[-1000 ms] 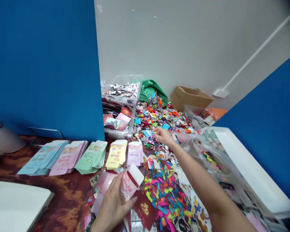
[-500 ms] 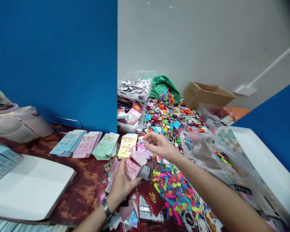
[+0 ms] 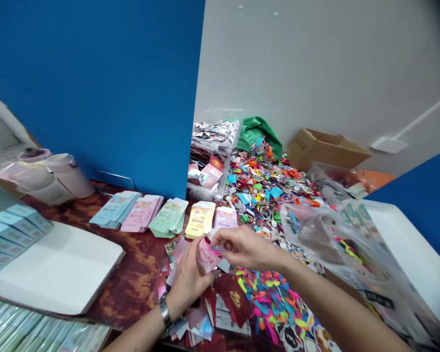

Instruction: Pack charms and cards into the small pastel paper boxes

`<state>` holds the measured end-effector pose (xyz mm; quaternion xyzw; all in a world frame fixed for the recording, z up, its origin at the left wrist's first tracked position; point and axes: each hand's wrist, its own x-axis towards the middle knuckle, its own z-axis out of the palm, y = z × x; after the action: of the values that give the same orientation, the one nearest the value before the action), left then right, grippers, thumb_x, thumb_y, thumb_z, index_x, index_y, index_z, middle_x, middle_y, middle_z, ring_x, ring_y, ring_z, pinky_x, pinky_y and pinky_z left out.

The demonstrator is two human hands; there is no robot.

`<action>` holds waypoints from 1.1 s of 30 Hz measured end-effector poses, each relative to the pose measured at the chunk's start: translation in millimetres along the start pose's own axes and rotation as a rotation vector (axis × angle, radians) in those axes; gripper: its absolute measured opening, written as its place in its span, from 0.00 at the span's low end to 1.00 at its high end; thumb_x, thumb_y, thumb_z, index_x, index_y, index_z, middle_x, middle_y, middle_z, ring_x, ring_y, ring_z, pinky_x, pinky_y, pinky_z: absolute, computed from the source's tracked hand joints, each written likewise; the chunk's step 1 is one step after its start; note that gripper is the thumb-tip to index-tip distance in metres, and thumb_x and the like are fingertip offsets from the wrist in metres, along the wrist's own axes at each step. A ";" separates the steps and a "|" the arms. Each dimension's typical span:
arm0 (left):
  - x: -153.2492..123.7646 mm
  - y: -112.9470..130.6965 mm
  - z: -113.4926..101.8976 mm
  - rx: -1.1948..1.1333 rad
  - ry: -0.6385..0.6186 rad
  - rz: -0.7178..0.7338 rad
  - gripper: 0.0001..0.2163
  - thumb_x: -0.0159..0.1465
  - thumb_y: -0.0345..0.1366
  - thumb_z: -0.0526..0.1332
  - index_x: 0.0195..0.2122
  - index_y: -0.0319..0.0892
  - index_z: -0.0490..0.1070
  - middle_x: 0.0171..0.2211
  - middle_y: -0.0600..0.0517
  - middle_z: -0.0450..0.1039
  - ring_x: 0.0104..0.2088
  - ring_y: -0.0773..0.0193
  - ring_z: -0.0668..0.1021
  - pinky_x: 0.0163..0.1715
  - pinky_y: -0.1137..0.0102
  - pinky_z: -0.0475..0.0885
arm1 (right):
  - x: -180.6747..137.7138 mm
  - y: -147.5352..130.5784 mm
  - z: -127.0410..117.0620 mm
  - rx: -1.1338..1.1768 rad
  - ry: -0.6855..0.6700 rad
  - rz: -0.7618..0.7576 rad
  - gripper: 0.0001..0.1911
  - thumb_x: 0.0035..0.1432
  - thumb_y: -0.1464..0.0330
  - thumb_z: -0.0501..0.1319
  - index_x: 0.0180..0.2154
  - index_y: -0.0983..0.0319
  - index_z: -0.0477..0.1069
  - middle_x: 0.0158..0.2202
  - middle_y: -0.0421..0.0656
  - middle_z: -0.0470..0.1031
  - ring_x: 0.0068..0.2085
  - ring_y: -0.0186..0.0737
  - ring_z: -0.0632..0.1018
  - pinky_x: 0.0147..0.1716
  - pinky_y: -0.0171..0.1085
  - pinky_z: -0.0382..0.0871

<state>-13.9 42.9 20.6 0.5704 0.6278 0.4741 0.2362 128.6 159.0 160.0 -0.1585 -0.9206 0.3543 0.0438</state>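
Note:
My left hand (image 3: 188,274) is wrapped round a small pink printed carton (image 3: 206,257), held tilted with its mouth up. Fingers of my right hand (image 3: 244,247) are pinched together at that mouth, with a bit of bright pink showing beside the fingertips. Most of what they hold is hidden by the fingers and the carton. Just beyond the hands lie stacks of flat cartons: a yellow stack (image 3: 200,220) and a lilac stack (image 3: 225,217). Under the hands is a heap of cards and a dark red booklet (image 3: 234,299).
Further stacks lie left: green (image 3: 169,216), pink (image 3: 142,212), blue (image 3: 115,209). A white board (image 3: 58,269) bears blue boxes (image 3: 16,234). Colourful small pieces (image 3: 278,298) spread to the right, near plastic bags (image 3: 315,234). Behind are clear bins (image 3: 223,181) and a cardboard box (image 3: 322,149).
My right hand has come down from above the carton, and its fingers are now at the mouth. The pink loop that showed above the carton is mostly out of sight. The view has shifted left.

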 end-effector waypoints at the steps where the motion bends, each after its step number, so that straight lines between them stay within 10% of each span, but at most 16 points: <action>1: -0.4 -0.2 -0.1 -0.006 -0.009 0.001 0.35 0.54 0.41 0.67 0.60 0.43 0.54 0.57 0.41 0.65 0.58 0.50 0.70 0.56 0.54 0.65 | 0.0 -2.2 0.1 -0.087 -0.025 -0.039 0.13 0.53 0.79 0.58 0.40 0.62 0.72 0.31 0.39 0.74 0.32 0.33 0.74 0.33 0.31 0.66; 15: -1.2 2.7 -7.5 -0.051 0.025 0.005 0.35 0.55 0.42 0.68 0.60 0.43 0.53 0.57 0.42 0.65 0.56 0.52 0.71 0.55 0.57 0.67 | -10.9 9.4 25.0 -0.591 0.186 -0.212 0.11 0.65 0.65 0.56 0.42 0.62 0.75 0.58 0.54 0.68 0.56 0.51 0.68 0.52 0.51 0.68; 33: -3.1 11.0 -17.8 0.047 0.035 0.115 0.35 0.56 0.38 0.67 0.62 0.44 0.50 0.58 0.42 0.63 0.58 0.51 0.69 0.56 0.55 0.66 | -23.9 8.0 16.8 -0.420 0.197 -0.183 0.17 0.61 0.55 0.60 0.46 0.57 0.75 0.67 0.53 0.50 0.65 0.52 0.59 0.58 0.50 0.61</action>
<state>-22.6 33.0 37.1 0.6023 0.6092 0.4819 0.1840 150.1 146.2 142.9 -0.1137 -0.9758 0.1326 0.1313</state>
